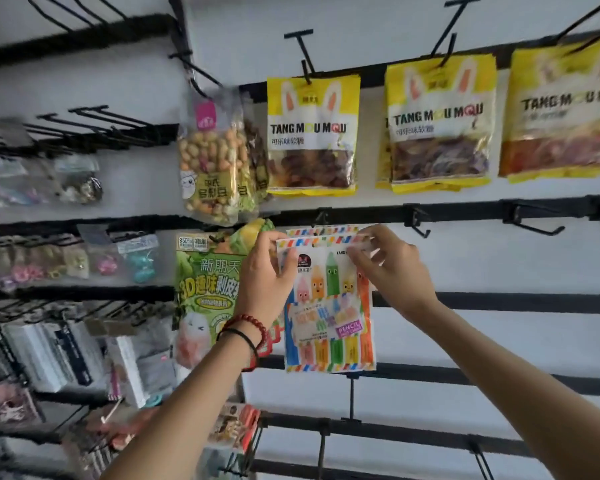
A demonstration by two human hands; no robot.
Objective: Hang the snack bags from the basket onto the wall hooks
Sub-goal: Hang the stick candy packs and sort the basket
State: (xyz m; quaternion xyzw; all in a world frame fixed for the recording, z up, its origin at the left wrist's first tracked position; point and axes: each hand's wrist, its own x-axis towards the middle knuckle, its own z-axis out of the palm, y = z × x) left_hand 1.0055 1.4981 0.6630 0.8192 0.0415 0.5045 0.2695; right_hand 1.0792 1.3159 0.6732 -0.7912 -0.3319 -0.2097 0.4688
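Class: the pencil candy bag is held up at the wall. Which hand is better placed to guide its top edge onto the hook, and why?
Probably the right hand: it pinches the pencil candy bag along the top strip, closest to the hook just above. The left hand grips the upper left edge, mainly steadying it.

Both hands held a pencil-candy bag point(329, 306) by its top corners against the wall: left hand point(267, 271) at the left corner, right hand point(392, 265) at the right. Yellow bags point(312, 136) hung on hooks point(302, 53) above; a green bag point(207, 289) hung beside.
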